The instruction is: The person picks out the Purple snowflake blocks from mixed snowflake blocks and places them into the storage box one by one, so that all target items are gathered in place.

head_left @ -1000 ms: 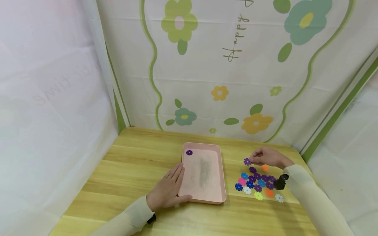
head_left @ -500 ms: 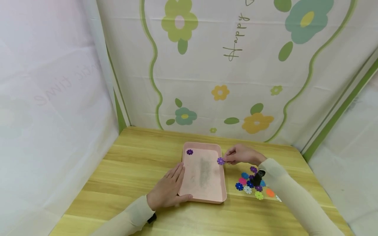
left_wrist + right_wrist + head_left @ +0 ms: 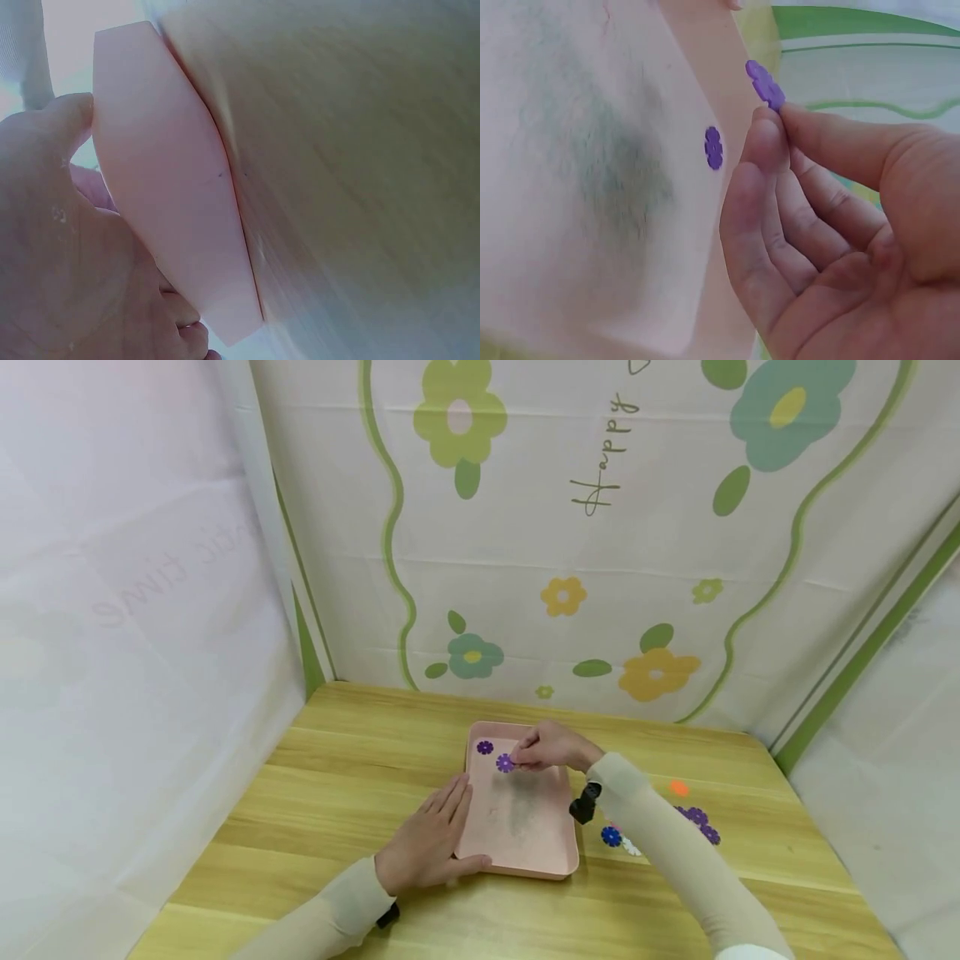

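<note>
My right hand (image 3: 553,747) is over the far part of a pink tray (image 3: 517,856). Thumb and forefinger pinch a purple notched plastic disc (image 3: 766,84) by its edge, shown up close in the right wrist view. A second, darker purple disc (image 3: 485,747) lies in the tray's far left corner. My left hand (image 3: 425,843) rests against the tray's near left corner with fingers stretched along the side and thumb over the front rim. In the left wrist view, the left palm and thumb (image 3: 71,124) lie against the tray's pink outer wall (image 3: 169,165).
Right of the tray lie several loose discs, partly hidden by my right sleeve: a blue disc (image 3: 611,836), a white disc (image 3: 632,846), an orange disc (image 3: 678,787) and purple ones (image 3: 697,816). A flower-printed cloth (image 3: 510,543) stands behind the wooden table (image 3: 315,777).
My right hand has carried the purple disc leftward from above the loose discs, across the tray's right rim, to over its far part. The left hand stays at the tray.
</note>
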A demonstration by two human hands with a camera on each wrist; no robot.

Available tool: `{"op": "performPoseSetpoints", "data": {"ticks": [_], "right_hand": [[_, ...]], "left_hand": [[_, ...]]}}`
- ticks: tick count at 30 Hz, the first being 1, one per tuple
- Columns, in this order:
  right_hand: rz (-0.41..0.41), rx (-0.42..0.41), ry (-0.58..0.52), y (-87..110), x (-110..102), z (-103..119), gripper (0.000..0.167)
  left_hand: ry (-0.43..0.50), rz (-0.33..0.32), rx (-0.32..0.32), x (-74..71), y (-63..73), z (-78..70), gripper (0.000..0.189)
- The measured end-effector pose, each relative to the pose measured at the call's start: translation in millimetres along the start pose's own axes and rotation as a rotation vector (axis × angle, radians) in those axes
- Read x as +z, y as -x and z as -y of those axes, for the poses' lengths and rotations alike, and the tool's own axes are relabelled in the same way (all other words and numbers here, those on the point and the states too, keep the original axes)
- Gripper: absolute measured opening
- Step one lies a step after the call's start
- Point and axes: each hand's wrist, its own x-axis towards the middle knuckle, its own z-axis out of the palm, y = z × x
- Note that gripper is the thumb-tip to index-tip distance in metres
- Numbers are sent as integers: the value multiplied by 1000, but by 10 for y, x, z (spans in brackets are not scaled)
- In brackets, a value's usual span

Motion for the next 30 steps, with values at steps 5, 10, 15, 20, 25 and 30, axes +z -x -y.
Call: {"op": "performPoseSetpoints", "data": {"ticks": [5,10,15,20,25,30], "right_hand": [[-54,10,-23,-148,155,0,16],[-90,12,-30,-235,281,-16,16],[-102,7,-8,-274,385,-17,17],[-133,8,-3,-349,468,-39,17],[-161,36,-2,-431,523,-95,17],[-199,84,3,-469,572,-116,21]], "left_hand": [[4,-9,9,-3,-4,-22,106],[21,-24,18,-6,-2,-35,105],[26,-28,12,17,-10,-21,105],[6,-58,18,59,-10,12,107],[-2,-58,15,59,-7,13,107],[13,-16,-6,24,-2,-13,106]]}}
